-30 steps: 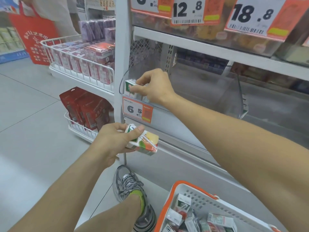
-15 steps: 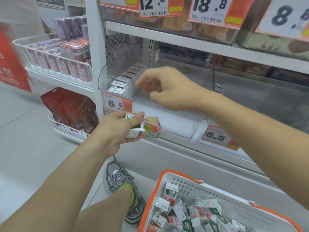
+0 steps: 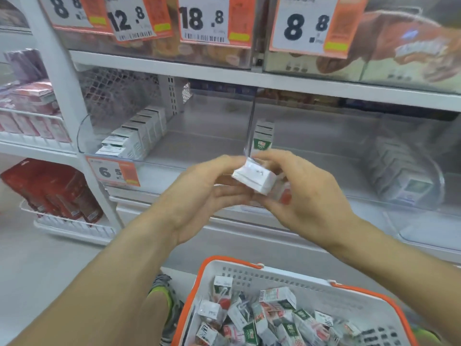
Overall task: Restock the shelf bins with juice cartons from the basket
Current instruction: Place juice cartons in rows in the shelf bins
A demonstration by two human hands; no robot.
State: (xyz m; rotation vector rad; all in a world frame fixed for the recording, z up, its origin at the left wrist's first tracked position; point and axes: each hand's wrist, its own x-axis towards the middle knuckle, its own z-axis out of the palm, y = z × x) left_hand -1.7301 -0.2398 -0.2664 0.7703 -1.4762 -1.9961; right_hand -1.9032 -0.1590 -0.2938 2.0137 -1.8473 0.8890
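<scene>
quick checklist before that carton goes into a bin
1. Grip: both hands, left hand and right hand, hold the carton: ok.
2. Space in the left bin beside its row of cartons: ok.
3. Divider upright between bins: ok.
4. Which flavour is held, to match the bin: cannot tell, print blurred.
5. Basket has more cartons: ok.

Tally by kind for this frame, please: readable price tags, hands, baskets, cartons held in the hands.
Price tags: 5
Hands: 2
Basket: 1
Carton in hand: 1
Total: 9
</scene>
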